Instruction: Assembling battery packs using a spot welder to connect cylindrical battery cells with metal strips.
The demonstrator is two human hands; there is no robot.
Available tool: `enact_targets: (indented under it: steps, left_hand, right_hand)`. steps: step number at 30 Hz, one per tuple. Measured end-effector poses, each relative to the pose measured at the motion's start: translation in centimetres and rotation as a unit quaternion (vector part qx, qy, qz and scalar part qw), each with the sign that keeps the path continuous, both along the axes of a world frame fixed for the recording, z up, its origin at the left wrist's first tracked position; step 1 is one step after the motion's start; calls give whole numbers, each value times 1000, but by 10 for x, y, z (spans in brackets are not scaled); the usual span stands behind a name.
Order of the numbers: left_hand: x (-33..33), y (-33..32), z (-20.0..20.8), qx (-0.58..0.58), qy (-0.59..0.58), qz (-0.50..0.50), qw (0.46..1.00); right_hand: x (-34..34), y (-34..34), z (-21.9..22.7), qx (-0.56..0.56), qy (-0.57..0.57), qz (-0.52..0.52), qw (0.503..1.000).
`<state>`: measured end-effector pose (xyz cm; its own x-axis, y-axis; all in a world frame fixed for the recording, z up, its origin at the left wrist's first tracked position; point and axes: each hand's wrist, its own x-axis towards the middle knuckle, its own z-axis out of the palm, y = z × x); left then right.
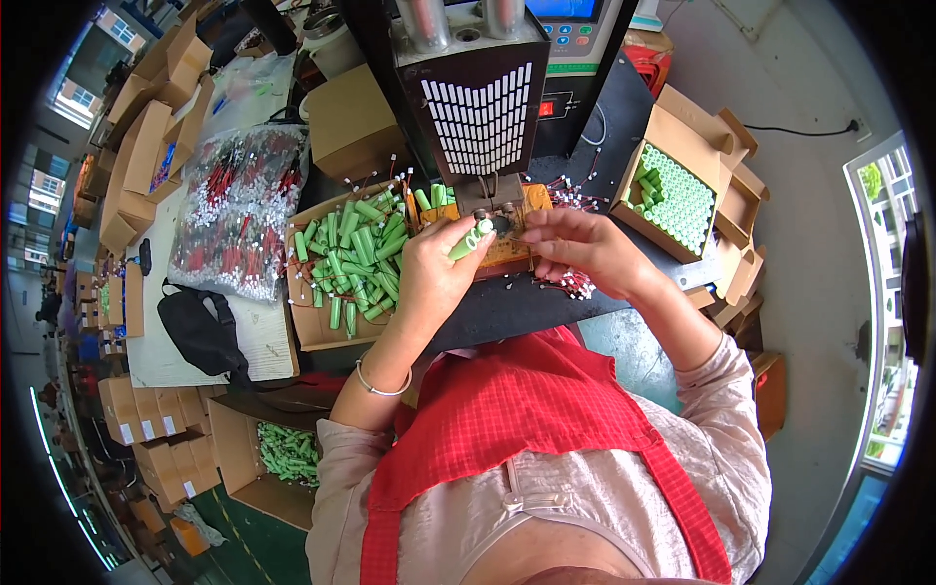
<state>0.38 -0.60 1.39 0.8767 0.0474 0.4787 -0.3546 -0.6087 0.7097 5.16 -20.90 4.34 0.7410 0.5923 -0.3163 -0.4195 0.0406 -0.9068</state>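
My left hand (438, 267) is closed round a green battery cell (465, 246), its end tipped up toward the electrodes of a black bench spot welder (478, 107). Across from it, my right hand (583, 250) has its thumb and fingertips drawn together beside the same electrodes; what they pinch is too small to make out. Both hands are over the orange work block (534, 202) under the welder head. Left of my left hand, a cardboard box (336, 341) holds many loose green cells with wires. White-plugged leads (575, 285) lie near my right hand.
At right stands a carton (634, 205) of upright green cells. Far left, a clear bag (234, 214) of red-and-black leads lies beside a black pouch (202, 327). A closed brown box (351, 122) sits behind the loose cells. Below left, another carton (234, 453) holds green pieces.
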Motion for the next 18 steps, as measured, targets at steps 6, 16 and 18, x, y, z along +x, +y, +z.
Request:
enact_targets:
  steps: [6,16,18]
  left_hand:
    - [-17,-3,6,-205,154,-17,966]
    - [-17,21,4,-525,291,-135,788]
    - [-15,20,8,-561,308,-121,759]
  right_hand:
    - [-7,-9,-8,-64,15,75,995]
    - [-23,-3,-5,-78,-175,105,976]
    - [-24,0,-5,-74,-175,92,977]
